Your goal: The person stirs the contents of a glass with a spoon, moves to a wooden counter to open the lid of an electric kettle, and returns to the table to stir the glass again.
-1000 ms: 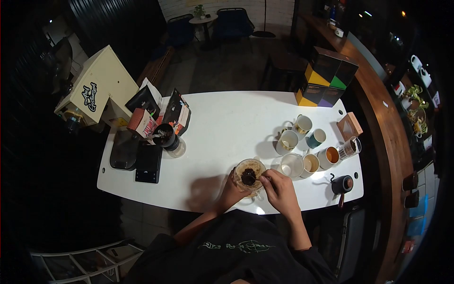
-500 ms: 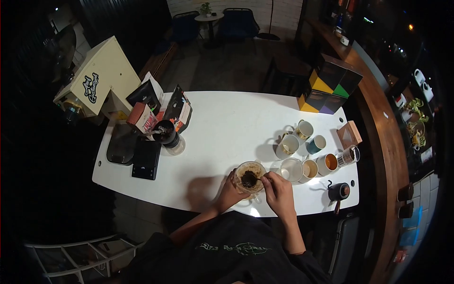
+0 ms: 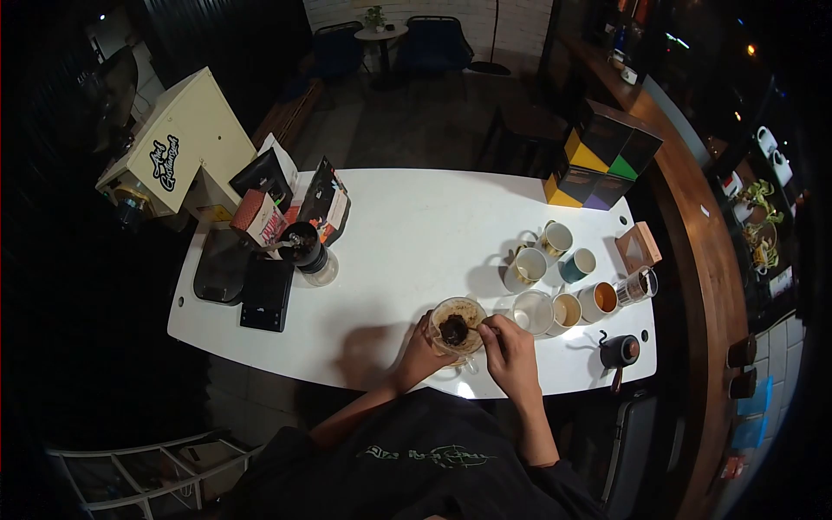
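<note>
My left hand is wrapped round the near left side of a clear coffee dripper at the table's front edge. Inside it, a pale paper filter stained brown holds dark, wet coffee grounds. My right hand is closed in a pinch at the dripper's right rim. What the pinch holds is too small to make out; it may be a thin handle reaching inward. A clear glass vessel stands just right of the dripper, beside a cream cup.
Several cups, including a teal cup and a white mug, stand to the right. A small black kettle is near the right corner. On the left are a hand grinder, black scale and coffee bags.
The dark grounds show slightly further left inside the filter. My right fingertips have shifted very little at the rim, and my left hand keeps its hold.
</note>
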`<state>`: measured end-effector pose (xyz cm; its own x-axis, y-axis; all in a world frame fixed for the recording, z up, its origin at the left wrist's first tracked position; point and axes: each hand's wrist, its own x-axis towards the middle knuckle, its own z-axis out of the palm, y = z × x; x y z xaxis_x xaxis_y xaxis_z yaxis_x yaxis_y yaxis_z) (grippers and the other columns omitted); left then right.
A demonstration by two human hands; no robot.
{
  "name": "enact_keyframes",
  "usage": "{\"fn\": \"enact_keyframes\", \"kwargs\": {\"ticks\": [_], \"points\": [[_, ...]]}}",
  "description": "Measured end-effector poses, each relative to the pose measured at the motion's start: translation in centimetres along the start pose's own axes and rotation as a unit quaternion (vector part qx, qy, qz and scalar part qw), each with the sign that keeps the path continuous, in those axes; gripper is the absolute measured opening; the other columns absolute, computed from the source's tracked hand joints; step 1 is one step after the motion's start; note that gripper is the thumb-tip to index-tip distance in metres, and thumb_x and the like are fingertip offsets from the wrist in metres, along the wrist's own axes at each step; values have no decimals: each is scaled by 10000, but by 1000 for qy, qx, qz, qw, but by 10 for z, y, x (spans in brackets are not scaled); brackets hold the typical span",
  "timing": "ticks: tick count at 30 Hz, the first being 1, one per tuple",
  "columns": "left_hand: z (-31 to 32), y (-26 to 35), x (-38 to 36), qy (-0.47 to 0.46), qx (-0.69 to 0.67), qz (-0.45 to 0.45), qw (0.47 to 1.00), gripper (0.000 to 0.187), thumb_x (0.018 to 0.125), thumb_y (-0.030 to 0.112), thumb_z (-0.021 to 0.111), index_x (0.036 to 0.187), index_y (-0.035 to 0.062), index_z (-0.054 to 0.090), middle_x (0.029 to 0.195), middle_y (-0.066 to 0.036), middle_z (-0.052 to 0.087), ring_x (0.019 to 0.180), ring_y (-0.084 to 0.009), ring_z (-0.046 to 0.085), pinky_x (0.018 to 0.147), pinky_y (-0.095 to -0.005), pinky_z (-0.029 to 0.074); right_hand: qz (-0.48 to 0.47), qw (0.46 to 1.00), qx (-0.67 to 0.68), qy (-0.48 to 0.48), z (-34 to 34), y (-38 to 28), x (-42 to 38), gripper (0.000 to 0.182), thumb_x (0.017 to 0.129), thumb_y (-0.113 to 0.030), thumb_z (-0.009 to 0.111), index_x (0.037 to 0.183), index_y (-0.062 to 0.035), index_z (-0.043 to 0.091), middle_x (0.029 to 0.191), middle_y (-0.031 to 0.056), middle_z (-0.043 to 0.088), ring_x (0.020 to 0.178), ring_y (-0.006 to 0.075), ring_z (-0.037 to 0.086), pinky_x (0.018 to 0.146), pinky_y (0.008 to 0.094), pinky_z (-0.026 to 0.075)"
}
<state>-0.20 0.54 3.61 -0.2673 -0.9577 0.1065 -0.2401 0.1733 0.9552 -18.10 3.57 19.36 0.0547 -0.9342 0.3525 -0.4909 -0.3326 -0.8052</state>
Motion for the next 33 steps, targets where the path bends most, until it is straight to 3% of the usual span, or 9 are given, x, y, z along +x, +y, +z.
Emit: {"fn": "enact_keyframes", "kwargs": {"ticks": [6,9,12,15,22,25,28,31,33], "points": [[1,1,0,8,-16,-1,1000,835,665,265,951,1354,18,551,1310,-164,575,1212,-346,577,1069,-448,460,40,998,11,-39,-6,-1,-2,139,1018,-73,636,941,41,621,743,155,614,567,226,527,560,340,425],[0,3,0,11,2,10,1000,821,670,270,952,1346,19,558,1312,-161,577,1209,-341,578,1069,-445,460,45,998,41,-7,-4,-2,-2,141,1020,-75,635,939,40,621,732,146,604,552,215,504,543,341,400],[-2,4,-2,8,22,5,1000,816,674,257,952,1344,17,553,1305,-162,584,1209,-333,584,1063,-436,468,31,999,-18,-6,-2,3,-2,137,1019,-71,635,940,41,623,725,144,598,551,219,499,545,345,398],[-1,6,-2,7,1,-9,1000,826,676,219,954,1354,10,531,1295,-167,594,1209,-317,600,1056,-420,485,42,998,9,-35,-6,-2,-3,135,1020,-70,631,943,40,624,735,153,599,568,226,521,561,349,413],[0,-6,0,-3,-38,-5,999,840,677,169,955,1366,6,502,1289,-164,606,1198,-304,623,1049,-398,503,12,1000,-11,9,-2,4,-3,152,1024,-92,630,949,40,621,735,167,607,586,243,541,572,354,420],[1,-7,0,3,17,9,1000,837,679,157,951,1368,10,498,1289,-162,608,1199,-305,627,1053,-402,503,30,999,18,-39,-7,-1,-3,152,1020,-92,634,947,41,618,733,166,608,585,259,541,575,358,426],[2,-7,1,3,-43,-4,999,836,679,145,945,1370,10,493,1285,-160,613,1205,-308,627,1051,-412,504,60,997,39,-34,-7,1,-3,153,1018,-93,636,947,41,620,732,166,610,584,258,538,573,358,422],[2,-6,3,-3,-45,-8,999,832,680,134,940,1369,10,490,1284,-158,615,1212,-305,627,1052,-412,507,25,1000,-2,7,-4,5,-3,156,1018,-97,639,948,42,620,717,160,601,581,237,527,567,350,412],[1,-2,2,0,-44,-16,999,827,682,129,937,1367,7,489,1282,-159,619,1219,-300,625,1051,-409,509,37,998,17,-37,-7,1,-3,155,1018,-95,639,948,42,620,732,160,604,579,232,519,570,350,414]]}}
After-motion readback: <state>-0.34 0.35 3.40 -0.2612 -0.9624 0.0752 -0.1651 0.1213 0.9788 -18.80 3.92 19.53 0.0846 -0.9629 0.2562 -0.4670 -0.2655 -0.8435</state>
